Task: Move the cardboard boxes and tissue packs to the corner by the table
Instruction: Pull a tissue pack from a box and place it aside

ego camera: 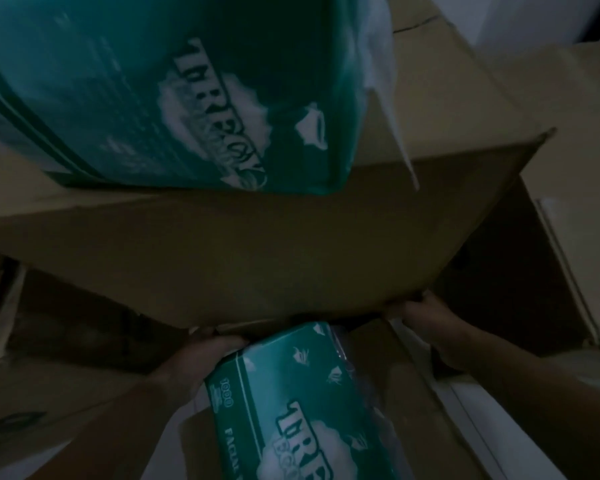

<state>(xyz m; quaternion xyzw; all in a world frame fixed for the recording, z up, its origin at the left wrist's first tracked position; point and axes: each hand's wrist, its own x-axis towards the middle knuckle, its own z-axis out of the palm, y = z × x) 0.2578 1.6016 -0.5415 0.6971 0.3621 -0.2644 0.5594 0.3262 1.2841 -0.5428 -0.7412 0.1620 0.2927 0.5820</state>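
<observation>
A large brown cardboard box (243,251) fills the middle of the dim view, held up off the floor. My left hand (201,355) grips its bottom edge at the lower left; my right hand (426,317) grips the same edge at the lower right. A green tissue pack (146,88) rests on top of the box at the upper left. A second green tissue pack (291,403) lies below the box between my forearms, partly hiding my left hand's fingers.
More cardboard boxes stand around: one at the right (568,209), one behind at the upper right (465,64), flattened or open ones at the lower left (66,393). A pale floor strip (492,427) shows at the lower right.
</observation>
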